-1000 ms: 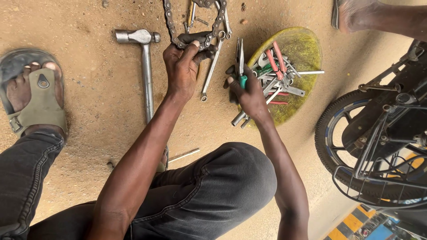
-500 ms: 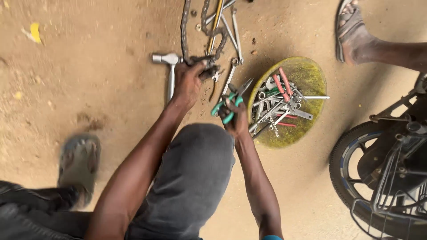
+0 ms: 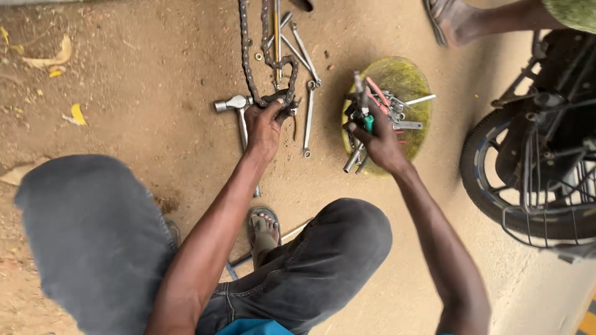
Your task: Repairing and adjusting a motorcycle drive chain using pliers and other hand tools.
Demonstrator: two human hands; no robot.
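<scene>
Looking down from the head camera, I take the round yellow-green plastic bowl of tools (image 3: 406, 74) as my landmark. Left of the bowl, my left hand (image 3: 264, 127) is curled shut over the looped end of a dark, greasy metal drive chain (image 3: 245, 53), which runs away from the hand across the dirt in two strands. Over the bowl's near-left rim, my right hand (image 3: 379, 139) is closed around a pair of pliers with green grips (image 3: 365, 111), nose pointing away from me; I cannot tell whether the plier tips have bitten anything. Between the bowl and the chain lie several long silver spanners (image 3: 308, 118), and a steel-headed hammer (image 3: 233, 104) lies just beyond the left hand, on the side away from the bowl. Right of the bowl stands a motorcycle wheel (image 3: 496, 180), and another person's sandalled foot (image 3: 453, 22) rests beyond it. As I judge it, the chain is gripped and the pliers are picked up, but the two are well apart, so the work on the chain itself is not yet begun.
</scene>
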